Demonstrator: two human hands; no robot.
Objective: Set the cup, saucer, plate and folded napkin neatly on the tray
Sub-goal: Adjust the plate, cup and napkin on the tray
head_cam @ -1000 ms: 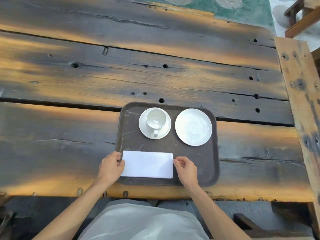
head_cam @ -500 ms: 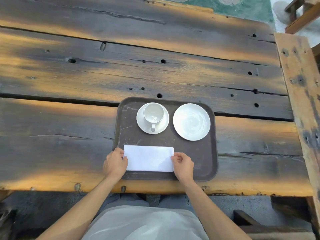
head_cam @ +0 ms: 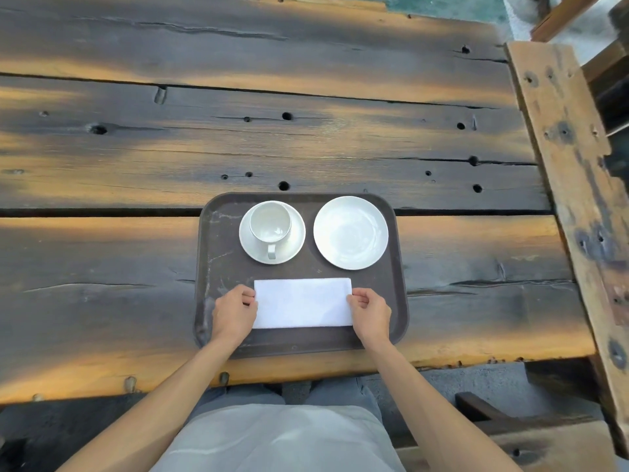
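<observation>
Surface: wooden table (head_cam: 238, 137) of wide, dark weathered planks with orange-worn streaks, long cracks, knots and scattered round holes. A dark gap between planks runs left to right. Lighter cross-plank (head_cam: 571, 185) along the right edge. Directly on the table: one dark brown rectangular tray (head_cam: 218, 267) with rounded corners, at the near edge, right of centre. Its far edge lies over the plank gap; its near edge sits just inside the table's near edge.
</observation>
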